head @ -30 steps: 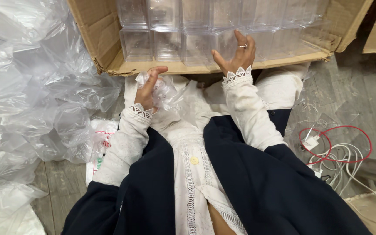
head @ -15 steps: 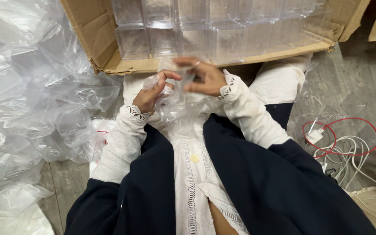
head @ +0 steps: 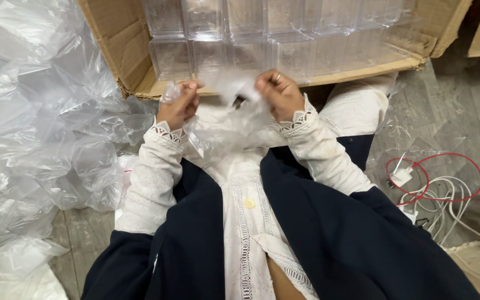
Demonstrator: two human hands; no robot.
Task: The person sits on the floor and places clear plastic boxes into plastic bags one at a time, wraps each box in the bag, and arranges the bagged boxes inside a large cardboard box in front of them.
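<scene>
Now clear crinkled plastic bag (head: 226, 114), both hands pinching.

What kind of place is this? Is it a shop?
More likely a packing or storeroom work spot. A big cardboard box is full of clear plastic containers, a heap of clear plastic bags lies on the floor, and both hands, left hand and right hand, hold a clear bag.

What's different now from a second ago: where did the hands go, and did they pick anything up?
The right hand left the clear boxes in the cardboard carton and came back toward the body. It now grips the clear plastic bag together with the left hand, and the two have drawn apart with it. The carton, the heap of plastic bags and the cables stayed put.
</scene>
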